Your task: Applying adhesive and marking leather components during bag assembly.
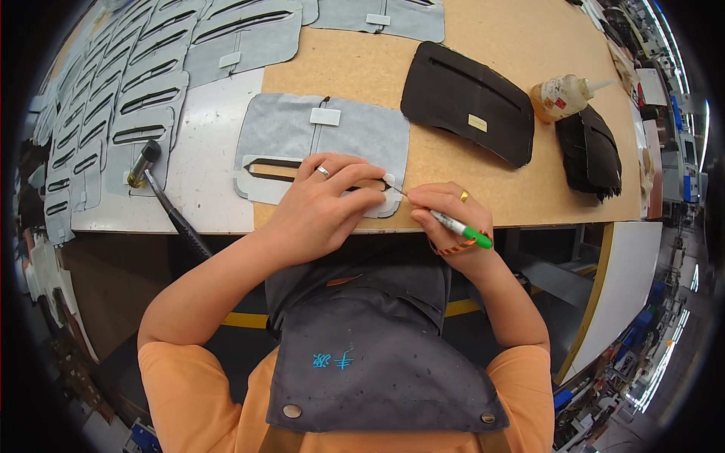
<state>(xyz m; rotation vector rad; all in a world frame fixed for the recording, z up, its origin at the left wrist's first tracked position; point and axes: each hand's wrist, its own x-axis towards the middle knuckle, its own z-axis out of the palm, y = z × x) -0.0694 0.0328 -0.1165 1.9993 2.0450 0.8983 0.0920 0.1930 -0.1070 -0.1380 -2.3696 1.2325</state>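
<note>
A grey fabric panel (283, 124) with a white tab lies near the table's front edge, its long black-edged slot running along the near side. My left hand (325, 200) rests on the panel over the right part of this slot, fingers stretched out and pressing down, holding nothing. In my right hand (453, 215) is a white pen (451, 224) with a green end, pinched between thumb and fingers. Its thin, pointed tip reaches the panel's right end, beside my left fingertips. Part of the slot is hidden under my left hand.
Rows of similar grey panels (249, 38) cover the far left. A hammer (170, 204) lies on the left, its handle overhanging the edge. To the right are a black panel (468, 98), a glue bottle (563, 98) and a stack of black pieces (589, 155).
</note>
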